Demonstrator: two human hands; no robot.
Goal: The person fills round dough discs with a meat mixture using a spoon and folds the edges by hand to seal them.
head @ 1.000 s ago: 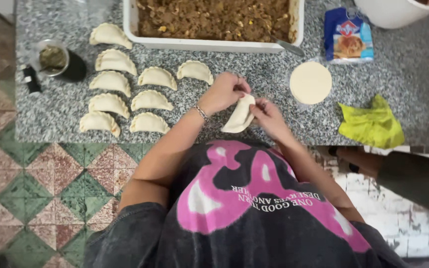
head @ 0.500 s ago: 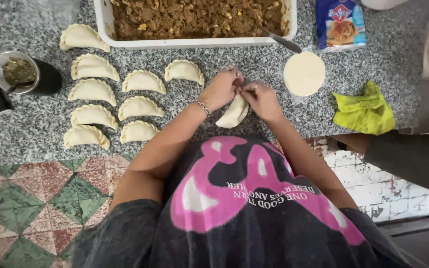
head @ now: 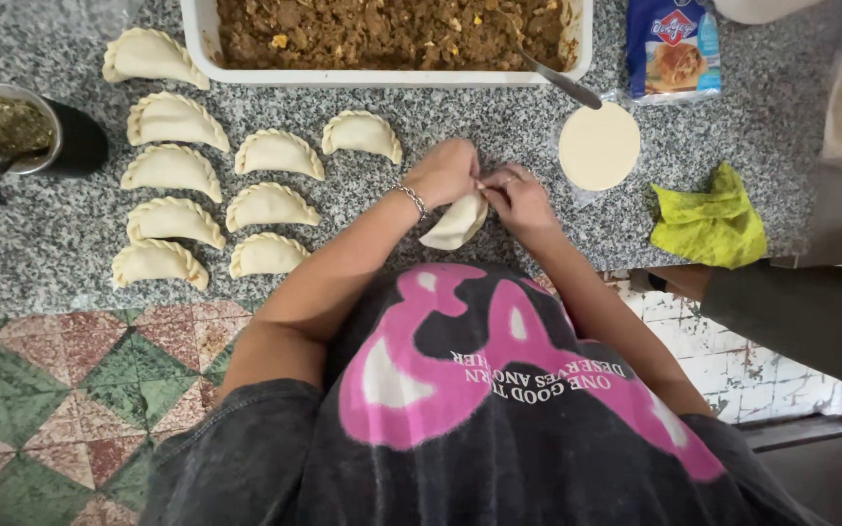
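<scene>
Hands meet over the near edge of the speckled grey granite surface (head: 499, 117), both pinched on one pale, half-moon folded dough pastry (head: 455, 224). The left hand (head: 445, 172) closes its grip on the pastry's upper end from ten o'clock; the right hand (head: 518, 200) closes on the same end from two o'clock, fingertips nearly touching the left's. From that shared grip the pastry hangs toward seven o'clock, its long axis running from one o'clock down to seven, its lower end free and near the person's shirt. Neither hand is clearly nearer; both clamp the top end.

At nine o'clock from the hands, well apart, lie rows of finished crimped pastries (head: 267, 206). At two o'clock lies a flat round dough disc (head: 598, 146), closer to the right hand. At twelve o'clock sits the white rectangular tray of brown minced filling (head: 382, 76).
</scene>
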